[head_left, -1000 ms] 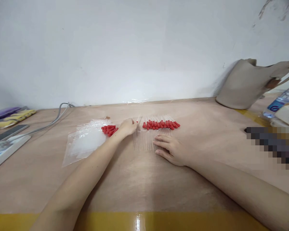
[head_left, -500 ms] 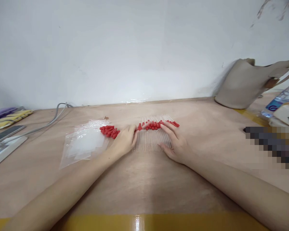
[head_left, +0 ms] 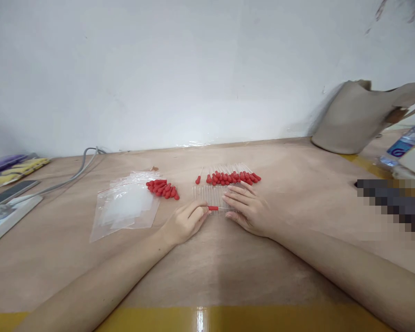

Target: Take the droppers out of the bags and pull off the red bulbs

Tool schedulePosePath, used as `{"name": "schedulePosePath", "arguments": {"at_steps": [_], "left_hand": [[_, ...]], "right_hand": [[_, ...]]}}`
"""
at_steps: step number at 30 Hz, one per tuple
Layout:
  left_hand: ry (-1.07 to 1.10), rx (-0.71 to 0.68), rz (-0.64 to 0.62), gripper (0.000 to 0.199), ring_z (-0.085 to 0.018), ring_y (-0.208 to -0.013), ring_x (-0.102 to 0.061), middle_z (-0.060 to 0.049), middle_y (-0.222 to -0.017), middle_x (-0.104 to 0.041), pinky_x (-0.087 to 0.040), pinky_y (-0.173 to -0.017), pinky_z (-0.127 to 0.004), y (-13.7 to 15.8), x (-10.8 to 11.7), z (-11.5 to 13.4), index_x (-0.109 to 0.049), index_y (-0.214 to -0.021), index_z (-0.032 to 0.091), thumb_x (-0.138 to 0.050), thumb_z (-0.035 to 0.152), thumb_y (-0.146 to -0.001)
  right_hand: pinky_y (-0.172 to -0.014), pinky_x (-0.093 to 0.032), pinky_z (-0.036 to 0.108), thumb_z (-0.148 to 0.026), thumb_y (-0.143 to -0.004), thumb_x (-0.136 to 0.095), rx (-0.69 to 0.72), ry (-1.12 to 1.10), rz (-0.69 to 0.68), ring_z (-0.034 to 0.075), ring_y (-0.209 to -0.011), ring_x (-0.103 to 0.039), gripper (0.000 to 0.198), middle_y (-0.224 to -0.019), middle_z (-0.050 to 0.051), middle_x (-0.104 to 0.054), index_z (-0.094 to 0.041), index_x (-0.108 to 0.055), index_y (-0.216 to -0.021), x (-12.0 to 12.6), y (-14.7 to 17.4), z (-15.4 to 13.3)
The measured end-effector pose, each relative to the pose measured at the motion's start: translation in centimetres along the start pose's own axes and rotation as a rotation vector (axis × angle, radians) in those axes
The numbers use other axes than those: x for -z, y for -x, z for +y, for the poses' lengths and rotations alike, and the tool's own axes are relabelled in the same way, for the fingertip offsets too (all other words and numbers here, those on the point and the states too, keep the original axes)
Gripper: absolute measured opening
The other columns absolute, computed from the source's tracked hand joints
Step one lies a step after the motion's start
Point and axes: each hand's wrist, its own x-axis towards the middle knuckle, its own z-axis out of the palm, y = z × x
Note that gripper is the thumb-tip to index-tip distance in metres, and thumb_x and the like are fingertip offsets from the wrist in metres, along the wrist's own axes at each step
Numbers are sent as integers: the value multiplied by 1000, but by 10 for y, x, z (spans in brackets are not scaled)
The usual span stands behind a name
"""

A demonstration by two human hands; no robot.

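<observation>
1. Started at the yellow strip [head_left: 159,318] along the near edge of the table [head_left: 180,276].
2. Up to the left hand [head_left: 202,213]: pinched a red bulb [head_left: 213,208] by one end, likely to leave the other pointing free at a tube [head_left: 223,209]. Had thumb and fingertips pressed together on it. Couldn't tell joined from merely lined up.
3. Across to the right hand [head_left: 247,207]: rested over the tubes, perhaps to steady them. Had fingers slightly spread, thumb apart; couldn't tell about any grip on that one tube.
4. Spotted bare tubes [head_left: 207,194] side by side between and beyond the hands, probably lined up for easy reach.
5. Swung left: found clear pouches [head_left: 124,210] in an overlapping stack, with the bulb heap [head_left: 164,189] at the right corner, handy for the left side.
6. Just past the bare tubes, met bulb-tipped tubes [head_left: 233,177], red ends nearest, one apart at left; likely grouped to avoid mixing.
7. Finished at the cable [head_left: 83,168], tote [head_left: 346,120] and wall [head_left: 193,83].
</observation>
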Motion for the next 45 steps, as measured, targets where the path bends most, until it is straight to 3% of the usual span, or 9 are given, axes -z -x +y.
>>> {"name": "schedulePosePath", "arguments": {"at_steps": [3, 7, 9, 13, 21, 31, 45], "left_hand": [[17, 11, 14, 5, -12, -76, -61, -5, -84, -64, -51, -68, -23, -1, -1, 1, -52, -86, 16, -54, 14, -82], [32, 60, -84, 31, -20, -105, -56, -11, -107, -62, -47, -89, -35, -7, -3, 3, -52, -109, 13, -57, 26, -81], [20, 28, -113, 33, -22, -114, -50, -11, -115, -60, -43, -97, -39, -10, -6, 4, -52, -113, 14, -56, 26, -83], [1, -13, -82, 19, -22, -110, -54, -8, -106, -65, -43, -97, -41, -11, -12, 5, -59, -100, 14, -54, 21, -84], [4, -67, -12, 16, -19, -107, -57, -6, -101, -67, -43, -98, -40, -11, -11, 5, -59, -98, 14, -55, 18, -83], [6, -151, -66, 17, -18, -107, -57, -8, -104, -66, -41, -101, -39, -12, -7, 7, -58, -98, 12, -56, 18, -82], [59, -142, -77, 12, -19, -104, -58, -8, -98, -68, -39, -102, -42, -11, 2, 8, -58, -93, 12, -54, 16, -82]], "right_hand": [[-102, -33, 46, -28, -86, -50, 14, -22, -2, 21, -112, -51, 24, -105, 5, -66, -18, -62, -104, -4, 1, 2], [-102, -35, 44, -25, -85, -52, 44, -36, 12, 21, -109, -53, 22, -104, 4, -66, -17, -63, -102, -7, 1, 3], [-102, -36, 44, -25, -85, -52, 62, -38, 22, 20, -109, -54, 22, -105, 3, -66, -17, -62, -104, -8, 1, 3], [-101, -38, 41, -22, -85, -52, 98, -51, 35, 19, -108, -54, 22, -106, 3, -66, -17, -62, -105, -9, 1, 3], [-97, -43, 41, -29, -86, -51, 99, -58, 21, 22, -107, -55, 28, -108, 7, -65, -13, -60, -107, -6, -1, -1], [-94, -48, 31, -19, -85, -51, 206, -97, 52, 17, -100, -60, 17, -100, 8, -67, -12, -62, -96, -4, 0, -4], [-96, -47, 33, -16, -83, -54, 330, 18, 118, 18, -105, -58, 17, -100, 11, -67, -9, -61, -97, 5, 1, -7]]}}
